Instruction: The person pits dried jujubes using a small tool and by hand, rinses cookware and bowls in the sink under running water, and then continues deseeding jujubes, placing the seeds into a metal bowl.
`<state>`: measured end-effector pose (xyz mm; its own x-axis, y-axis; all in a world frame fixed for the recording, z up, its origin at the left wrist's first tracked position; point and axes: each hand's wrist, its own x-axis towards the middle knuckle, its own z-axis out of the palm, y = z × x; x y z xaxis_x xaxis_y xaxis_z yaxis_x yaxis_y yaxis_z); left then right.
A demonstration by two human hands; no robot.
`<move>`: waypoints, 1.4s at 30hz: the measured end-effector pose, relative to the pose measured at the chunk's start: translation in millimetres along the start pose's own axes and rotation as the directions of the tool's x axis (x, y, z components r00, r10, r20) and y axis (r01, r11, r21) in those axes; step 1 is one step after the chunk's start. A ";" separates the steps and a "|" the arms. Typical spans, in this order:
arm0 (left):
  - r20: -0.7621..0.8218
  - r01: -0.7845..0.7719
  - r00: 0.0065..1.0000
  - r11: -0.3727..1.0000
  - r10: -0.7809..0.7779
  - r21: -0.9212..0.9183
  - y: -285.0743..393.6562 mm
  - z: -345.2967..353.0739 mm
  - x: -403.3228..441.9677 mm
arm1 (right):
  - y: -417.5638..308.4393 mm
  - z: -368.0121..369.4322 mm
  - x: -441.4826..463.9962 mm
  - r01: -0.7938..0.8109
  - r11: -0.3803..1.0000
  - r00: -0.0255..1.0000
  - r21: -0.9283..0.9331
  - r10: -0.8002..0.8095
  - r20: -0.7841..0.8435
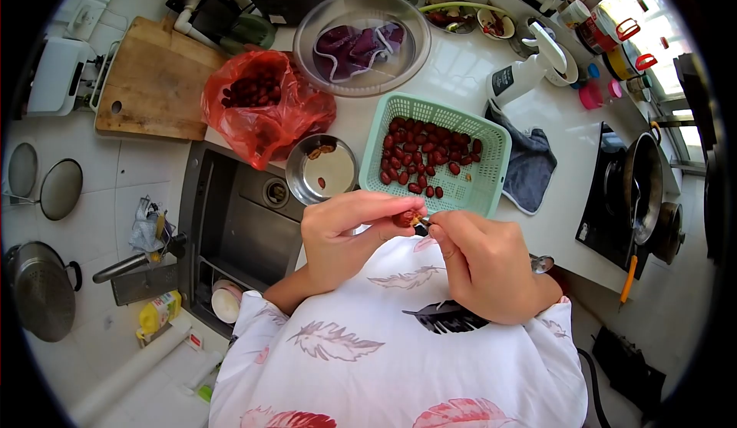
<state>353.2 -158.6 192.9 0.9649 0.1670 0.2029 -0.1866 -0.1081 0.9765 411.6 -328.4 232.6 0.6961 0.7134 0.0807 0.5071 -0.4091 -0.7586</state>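
Observation:
My left hand pinches a red date between thumb and fingers. Its torn end shows yellowish flesh. My right hand is closed around a slim metal tool whose tip touches the torn end of the date. Its rounded, shiny end sticks out behind my right hand; the grip hides the rest, so I cannot tell its exact kind. Just beyond my hands, a pale green basket holds many red dates. To its left, a metal bowl contains a few small brown pieces.
A red plastic bag of dates lies beside a wooden cutting board. Behind stands a clear basin with a purple cloth. At right are a spray bottle, a grey cloth and a stove with a pan. The sink is left.

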 end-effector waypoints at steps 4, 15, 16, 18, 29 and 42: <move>0.003 0.023 1.000 0.998 -0.023 -0.066 -3.5 2.9 -1.9 | -0.7 1.7 0.6 0.046 0.995 0.999 -0.088 -0.046 0.002; 0.126 0.237 0.967 0.963 -0.221 -0.128 -5.1 -4.8 10.0 | 22.7 14.5 22.0 0.194 0.807 0.944 -0.558 -0.309 -0.117; 0.186 0.355 0.928 0.920 -0.324 -0.166 -6.7 -6.2 12.8 | 25.1 17.0 22.9 0.217 0.773 0.926 -0.596 -0.356 -0.124; 0.295 0.472 0.855 0.875 -0.426 -0.106 -12.8 -8.8 16.7 | 29.0 20.0 24.9 0.231 0.736 0.906 -0.636 -0.401 -0.135; 0.159 0.573 0.819 0.799 -0.551 -0.182 -20.9 12.1 20.3 | 31.1 22.8 25.7 0.340 0.635 0.861 -0.694 -0.507 -0.041; 0.177 0.427 0.896 0.900 -0.408 -0.085 -42.2 17.2 12.8 | 29.7 22.0 24.3 0.184 0.945 0.982 -0.269 -0.189 0.006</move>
<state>376.6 -168.7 153.0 0.9730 0.0200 -0.2297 0.2283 0.0568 0.9719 432.3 -310.7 197.8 0.5846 0.7814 0.2184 0.7441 -0.4090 -0.5282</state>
